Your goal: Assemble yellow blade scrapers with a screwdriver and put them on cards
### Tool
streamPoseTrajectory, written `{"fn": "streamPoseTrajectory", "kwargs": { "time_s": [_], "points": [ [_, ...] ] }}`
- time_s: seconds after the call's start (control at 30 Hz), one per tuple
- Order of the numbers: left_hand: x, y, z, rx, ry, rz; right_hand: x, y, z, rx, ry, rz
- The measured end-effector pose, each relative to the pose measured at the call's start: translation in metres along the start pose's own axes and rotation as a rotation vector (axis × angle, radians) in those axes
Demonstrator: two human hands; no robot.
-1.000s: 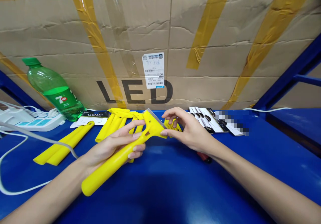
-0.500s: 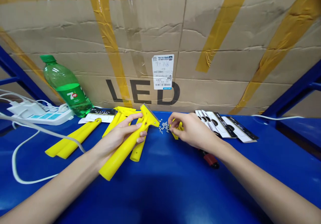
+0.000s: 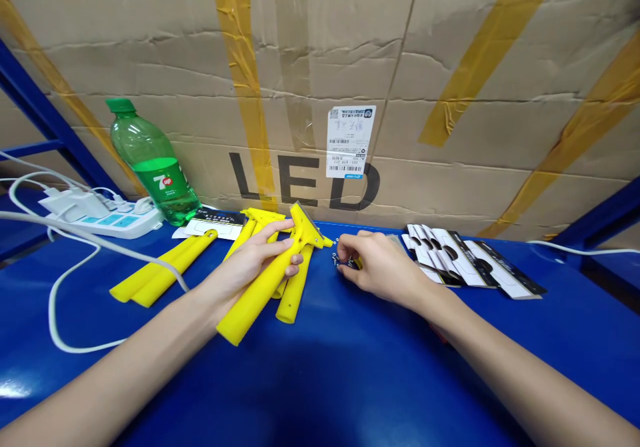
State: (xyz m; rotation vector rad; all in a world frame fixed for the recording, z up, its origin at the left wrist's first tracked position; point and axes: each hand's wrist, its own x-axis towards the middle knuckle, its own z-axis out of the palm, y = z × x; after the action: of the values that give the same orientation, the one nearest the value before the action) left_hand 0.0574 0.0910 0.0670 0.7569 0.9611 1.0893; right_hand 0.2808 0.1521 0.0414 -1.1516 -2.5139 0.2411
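Left hand: the left hand (image 3: 257, 260) is wrapped around the yellow scraper (image 3: 250, 303) near its neck, likely to keep the fingers off the blade (image 3: 311, 215).
Scraper: in the left hand, butt end toward the person, blade end up and away; this angle seems to leave its head within easy reach of the right hand.
Right hand: the right hand (image 3: 375, 263) is curled low over the desk (image 3: 320, 373), thumb and forefinger drawn together; whether a screw sits between them, I cannot tell.
Screws: the small screws (image 3: 335, 259) lie at the right hand's fingertips, probably heaped there for picking singly.
Yellow handle: another yellow handle (image 3: 294, 293) lies just beyond the left hand.
Cards: the printed cards (image 3: 450, 257) overlap to the right of the right hand, perhaps fanned for easy lifting.
Changed: a second ago the right hand touched the scraper's head; now it is apart from it, down at the screws, hiding some.
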Motion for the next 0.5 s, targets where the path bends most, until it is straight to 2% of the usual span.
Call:
{"fn": "streamPoseTrajectory", "kwargs": {
  "time_s": [0.3, 0.4, 0.5],
  "points": [
    [-0.001, -0.001, 0.001, 0.009, -0.021, -0.009, -0.002, -0.008, 0.007, -0.024, -0.040, 0.026],
    [-0.002, -0.001, 0.004, -0.001, 0.005, -0.005, -0.007, -0.012, -0.002, -0.023, -0.072, 0.041],
    [-0.002, -0.002, 0.005, -0.009, -0.039, -0.028, -0.014, -0.014, -0.018, 0.012, -0.074, 0.053]
  ]
}}
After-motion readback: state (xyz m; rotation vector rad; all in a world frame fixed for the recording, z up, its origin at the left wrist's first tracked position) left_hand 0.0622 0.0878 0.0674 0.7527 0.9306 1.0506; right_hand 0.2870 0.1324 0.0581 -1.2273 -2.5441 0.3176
